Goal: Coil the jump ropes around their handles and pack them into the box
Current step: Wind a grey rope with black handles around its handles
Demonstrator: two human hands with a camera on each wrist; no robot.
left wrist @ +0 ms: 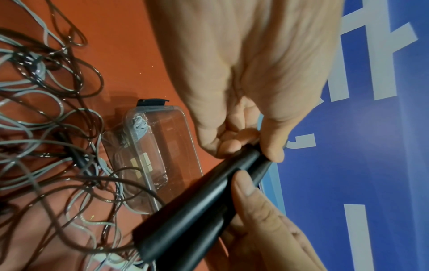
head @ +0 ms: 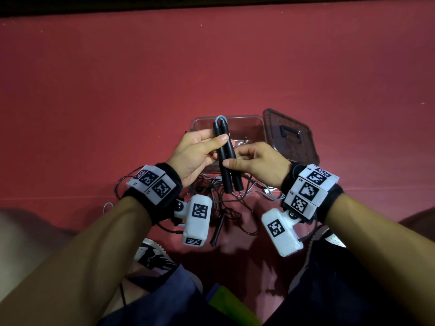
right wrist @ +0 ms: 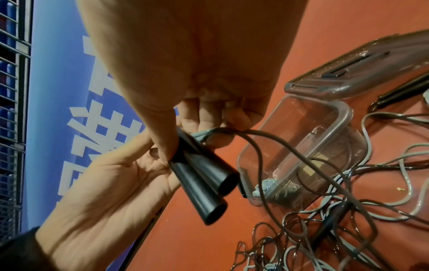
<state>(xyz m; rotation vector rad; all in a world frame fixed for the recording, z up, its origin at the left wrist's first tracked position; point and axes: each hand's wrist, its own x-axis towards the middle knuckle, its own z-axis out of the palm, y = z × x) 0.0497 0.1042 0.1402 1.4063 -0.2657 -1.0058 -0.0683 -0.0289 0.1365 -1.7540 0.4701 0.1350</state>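
Black handles (head: 227, 158), two side by side, are held upright above the clear box (head: 254, 124). They are pinched near the top by the left hand (head: 195, 154); the right hand (head: 256, 162) is curled on them lower down, a cord (right wrist: 260, 155) caught under its fingers. No turns are wound on yet. A grey bundle (right wrist: 267, 185) is seen lying in the box. Tangled ropes (head: 226, 201) are left on the red floor (head: 94, 102), so most coiling is judged undone. The lid (head: 292, 137) is set just beside the box.
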